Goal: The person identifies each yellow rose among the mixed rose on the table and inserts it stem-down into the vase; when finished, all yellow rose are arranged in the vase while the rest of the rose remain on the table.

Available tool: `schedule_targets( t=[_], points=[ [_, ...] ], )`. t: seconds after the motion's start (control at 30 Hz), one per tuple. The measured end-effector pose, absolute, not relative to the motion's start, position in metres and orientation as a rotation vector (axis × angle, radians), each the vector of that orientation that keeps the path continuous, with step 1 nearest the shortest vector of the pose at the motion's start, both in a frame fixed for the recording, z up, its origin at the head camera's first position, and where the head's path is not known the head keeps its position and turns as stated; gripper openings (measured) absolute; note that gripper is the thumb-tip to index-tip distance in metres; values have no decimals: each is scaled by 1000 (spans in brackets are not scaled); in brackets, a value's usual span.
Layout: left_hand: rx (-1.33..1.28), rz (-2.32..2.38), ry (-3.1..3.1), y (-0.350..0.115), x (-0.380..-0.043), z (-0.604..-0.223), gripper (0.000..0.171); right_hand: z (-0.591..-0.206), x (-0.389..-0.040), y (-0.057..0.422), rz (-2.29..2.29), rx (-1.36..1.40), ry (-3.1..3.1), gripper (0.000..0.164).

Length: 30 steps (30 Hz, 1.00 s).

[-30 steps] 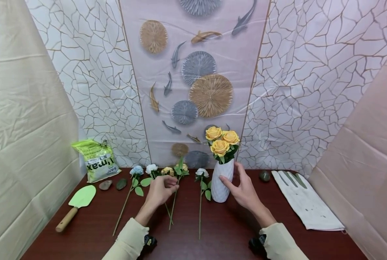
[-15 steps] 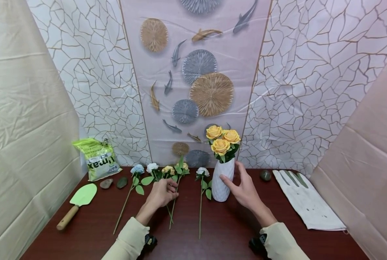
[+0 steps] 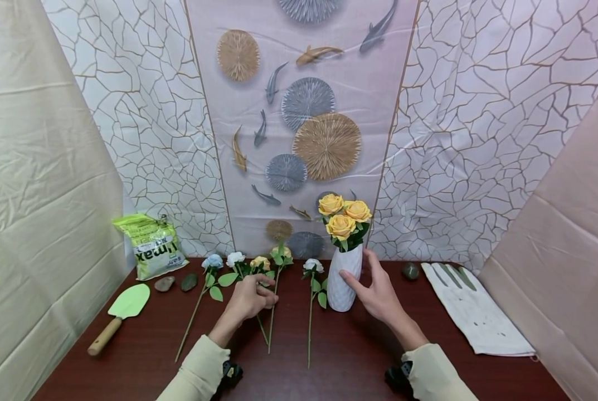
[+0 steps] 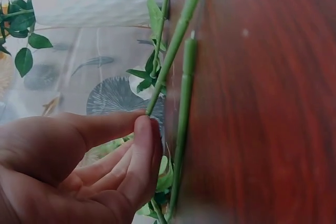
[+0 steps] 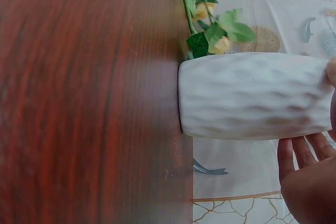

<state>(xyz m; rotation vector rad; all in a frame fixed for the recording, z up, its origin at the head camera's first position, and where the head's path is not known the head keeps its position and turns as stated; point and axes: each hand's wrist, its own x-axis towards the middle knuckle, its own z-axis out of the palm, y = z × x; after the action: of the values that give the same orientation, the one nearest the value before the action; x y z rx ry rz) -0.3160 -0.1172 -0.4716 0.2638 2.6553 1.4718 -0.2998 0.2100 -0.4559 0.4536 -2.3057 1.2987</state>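
1. Left fingers [image 3: 265, 301] are being pinched together on a flower stem [image 3: 272, 328], held along 12 to 6 o'clock.
2. Near 3 o'clock, a white vase [image 3: 341, 287] is being gripped by the right hand [image 3: 379, 292].

Curtained booth [image 3: 564, 195] with the look of a staged tabletop set; the kind of building around it cannot be told. Creased, pale drapes [image 3: 33, 195] flank a dark red wood-grain table [image 3: 354, 356], and a wrinkled backdrop [image 3: 326, 146] printed with fish, discs and crackle lines closes the rear. A white vase [image 3: 341, 292] of yellow roses [image 3: 340, 226], loose flowers [image 3: 212, 262], a hand trowel [image 3: 127, 303] and smooth stones [image 3: 189, 282] give the surface a gardening theme.
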Motion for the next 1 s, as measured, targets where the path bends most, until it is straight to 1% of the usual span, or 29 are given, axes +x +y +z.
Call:
schedule_targets(
  t=[0.2, 0.4, 0.63, 0.73, 1.0],
  points=[
    [280, 1581, 2620, -116, -314, -463, 40, -454, -299, 208, 1313, 467, -2296, 66],
    [309, 1694, 2617, -111, -315, -456, 40, -430, -279, 199, 1294, 485, -2301, 63],
    [349, 1802, 2637, -104, -315, -446, 29, -455, -299, 210, 1318, 483, -2277, 62],
    [369, 1857, 2619, -99, -315, -440, 26, -456, -300, 211, 1323, 478, -2281, 60],
    [437, 2042, 2575, -80, -317, -415, 26, -457, -302, 209, 1304, 487, -2271, 62]
  ],
)
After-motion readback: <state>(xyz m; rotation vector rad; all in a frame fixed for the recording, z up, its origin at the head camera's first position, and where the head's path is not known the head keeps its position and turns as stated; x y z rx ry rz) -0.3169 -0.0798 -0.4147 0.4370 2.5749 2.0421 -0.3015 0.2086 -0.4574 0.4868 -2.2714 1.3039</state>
